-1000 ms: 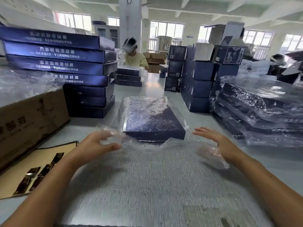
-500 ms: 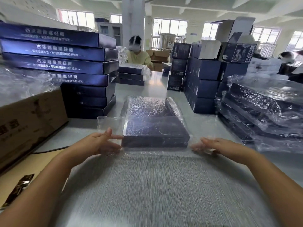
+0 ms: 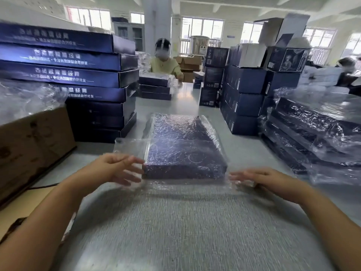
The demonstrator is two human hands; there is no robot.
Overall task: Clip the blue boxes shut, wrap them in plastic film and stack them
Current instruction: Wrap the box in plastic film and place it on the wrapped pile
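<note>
Looks midway — plastic film (image 3: 132,148) over the blue box (image 3: 185,153) but loose in front, held with left hand (image 3: 117,169) spread, right hand (image 3: 261,178) flat — sealing and stacking yet to do.

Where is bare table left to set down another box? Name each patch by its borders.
Bare table runs between the wrapped box and the wrapped stack on the right, and beyond the box between the unwrapped stack and blue cartons. The left edge is crowded by the cardboard carton.
</note>
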